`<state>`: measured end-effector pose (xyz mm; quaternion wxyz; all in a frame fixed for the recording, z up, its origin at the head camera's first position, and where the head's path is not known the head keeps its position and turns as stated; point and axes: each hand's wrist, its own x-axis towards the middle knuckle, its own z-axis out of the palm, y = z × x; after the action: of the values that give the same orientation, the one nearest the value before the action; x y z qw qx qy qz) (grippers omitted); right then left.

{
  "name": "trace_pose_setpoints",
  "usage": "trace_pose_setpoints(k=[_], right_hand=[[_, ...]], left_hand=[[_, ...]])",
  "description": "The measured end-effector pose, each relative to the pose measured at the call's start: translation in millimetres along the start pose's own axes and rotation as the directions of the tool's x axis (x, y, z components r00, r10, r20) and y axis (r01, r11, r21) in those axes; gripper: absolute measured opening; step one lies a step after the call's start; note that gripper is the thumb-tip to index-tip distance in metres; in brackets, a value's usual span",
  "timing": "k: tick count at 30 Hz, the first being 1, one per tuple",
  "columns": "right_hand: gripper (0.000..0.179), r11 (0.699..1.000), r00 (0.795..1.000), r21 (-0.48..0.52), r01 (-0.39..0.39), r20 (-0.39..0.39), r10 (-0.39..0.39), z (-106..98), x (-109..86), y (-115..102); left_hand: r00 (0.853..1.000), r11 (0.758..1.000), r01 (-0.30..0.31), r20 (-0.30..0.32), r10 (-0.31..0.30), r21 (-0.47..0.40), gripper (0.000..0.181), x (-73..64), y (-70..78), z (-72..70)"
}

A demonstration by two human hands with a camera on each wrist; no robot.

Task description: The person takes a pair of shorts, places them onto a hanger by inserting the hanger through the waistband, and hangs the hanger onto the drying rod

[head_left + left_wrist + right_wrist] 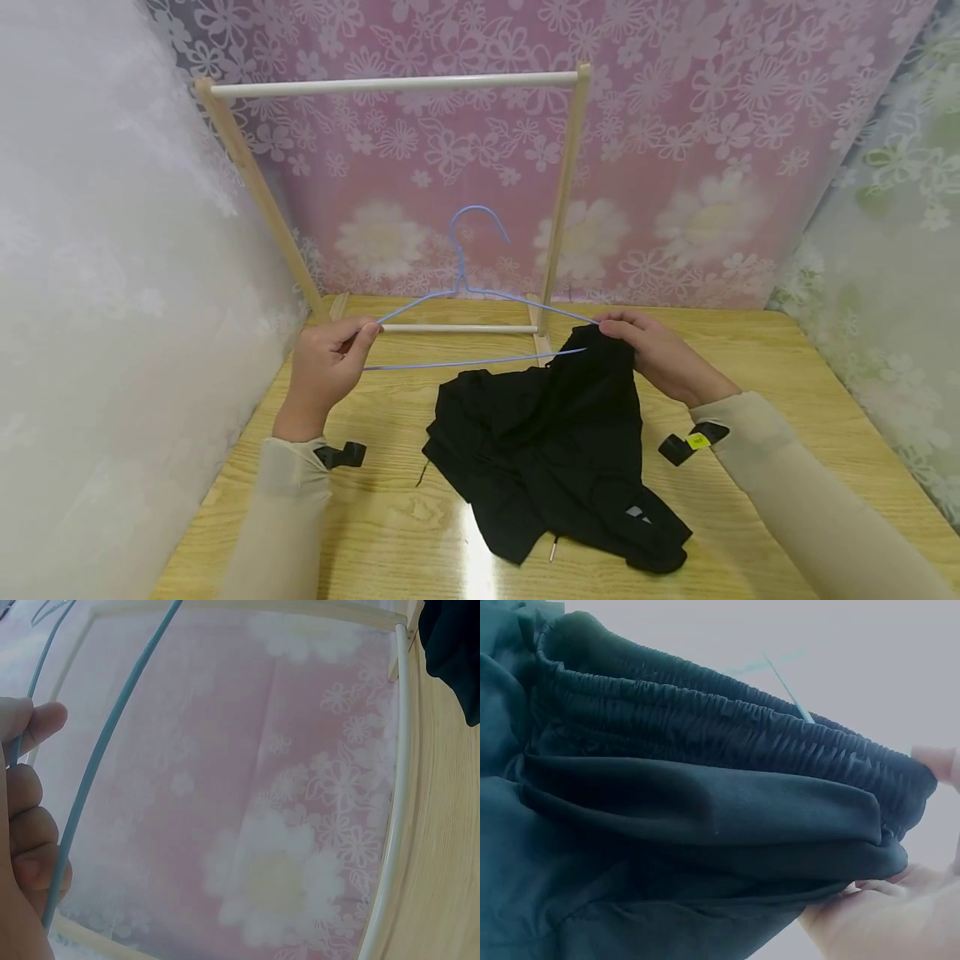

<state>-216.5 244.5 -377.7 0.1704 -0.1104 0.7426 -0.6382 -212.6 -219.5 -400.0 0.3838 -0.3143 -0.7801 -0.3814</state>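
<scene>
A blue wire hanger (498, 293) is held up between my two hands, its hook pointing upward. My left hand (330, 360) pinches the hanger's left shoulder between thumb and fingers; the left wrist view shows this hand (30, 825) around the wire. At the other end my right hand (660, 350) grips black shorts (540, 458) by the gathered elastic waistband (727, 712), near the hanger's right corner. The lower bar's right end goes in behind the black cloth. Most of the shorts lies crumpled on the table, with a cord and a small light logo showing.
A wooden rack (562, 200) with a white top rail (397, 84) and a white lower rail (457, 329) stands behind the hanger. The wood-grain table (390, 517) meets a pink floral backdrop (675, 167). Pale sheets (112, 275) rise at both sides.
</scene>
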Motion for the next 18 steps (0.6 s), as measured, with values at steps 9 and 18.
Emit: trace_pose_setpoints(k=[9, 18], right_hand=[[0.051, 0.910, 0.976, -0.390, 0.141, -0.097, -0.193, -2, -6.0, 2], [0.031, 0.607, 0.867, -0.742, 0.285, -0.070, -0.493, 11, -4.7, -2]], left_hand=[[0.999, 1.000, 0.008, -0.038, -0.008, -0.009, 0.013, 0.1, -0.6, 2.5], [0.998, 0.998, -0.040, -0.041, 0.038, -0.056, 0.013, 4.2, 5.7, 4.7]])
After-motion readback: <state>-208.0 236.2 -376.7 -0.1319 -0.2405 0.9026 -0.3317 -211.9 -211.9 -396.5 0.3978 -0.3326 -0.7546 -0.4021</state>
